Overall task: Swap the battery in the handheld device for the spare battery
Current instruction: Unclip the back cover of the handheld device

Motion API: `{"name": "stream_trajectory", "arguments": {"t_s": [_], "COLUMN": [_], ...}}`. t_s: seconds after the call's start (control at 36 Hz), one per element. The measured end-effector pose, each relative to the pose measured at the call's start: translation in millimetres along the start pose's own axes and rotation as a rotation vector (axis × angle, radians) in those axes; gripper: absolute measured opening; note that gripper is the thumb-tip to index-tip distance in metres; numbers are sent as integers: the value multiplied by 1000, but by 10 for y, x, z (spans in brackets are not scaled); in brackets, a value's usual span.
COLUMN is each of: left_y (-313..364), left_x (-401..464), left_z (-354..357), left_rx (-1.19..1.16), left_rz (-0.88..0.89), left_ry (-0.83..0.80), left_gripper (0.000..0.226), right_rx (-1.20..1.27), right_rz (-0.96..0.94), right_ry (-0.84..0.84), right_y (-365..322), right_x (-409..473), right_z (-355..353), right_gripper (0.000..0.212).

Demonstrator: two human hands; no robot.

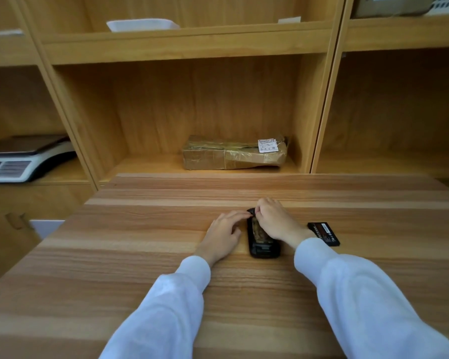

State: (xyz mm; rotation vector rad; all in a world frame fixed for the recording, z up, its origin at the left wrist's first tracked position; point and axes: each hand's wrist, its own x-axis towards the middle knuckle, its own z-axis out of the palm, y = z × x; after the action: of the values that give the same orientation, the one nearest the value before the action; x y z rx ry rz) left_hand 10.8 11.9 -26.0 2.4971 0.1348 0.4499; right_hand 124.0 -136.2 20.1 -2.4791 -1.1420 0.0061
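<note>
Black handheld device (263,244) lies on the table (140,242), long axis running away from the person. Left hand (224,233) braces its left side, fingers spread; right hand (275,220) pinches its far end. Spare battery (324,233) lies just right, nearer the right hand.

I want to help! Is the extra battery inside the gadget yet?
Out. The spare battery lies flat on the table, right of the handheld device, apart from it.
</note>
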Motion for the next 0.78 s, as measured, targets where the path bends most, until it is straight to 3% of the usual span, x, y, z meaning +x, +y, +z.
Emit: {"name": "stream_trajectory", "arguments": {"t_s": [0.19,0.39,0.53,0.78], "left_y": [15,62,150,291], "left_x": [-8,-29,-37,-27], "left_z": [-16,-39,-97,-231], "left_rx": [7,50,-1,-195], "left_rz": [-15,-19,-60,-134], "left_ry": [-15,-19,-13,-57], "left_gripper": [59,55,52,52], "right_rx": [136,349,572,859], "right_rz": [33,-21,-14,114], "right_ry": [-88,-42,-49,90], "right_y": [46,108,165,174], "right_x": [10,-106,-224,-344], "right_z": [-105,-156,-266,-379], "right_gripper": [29,9,12,26]}}
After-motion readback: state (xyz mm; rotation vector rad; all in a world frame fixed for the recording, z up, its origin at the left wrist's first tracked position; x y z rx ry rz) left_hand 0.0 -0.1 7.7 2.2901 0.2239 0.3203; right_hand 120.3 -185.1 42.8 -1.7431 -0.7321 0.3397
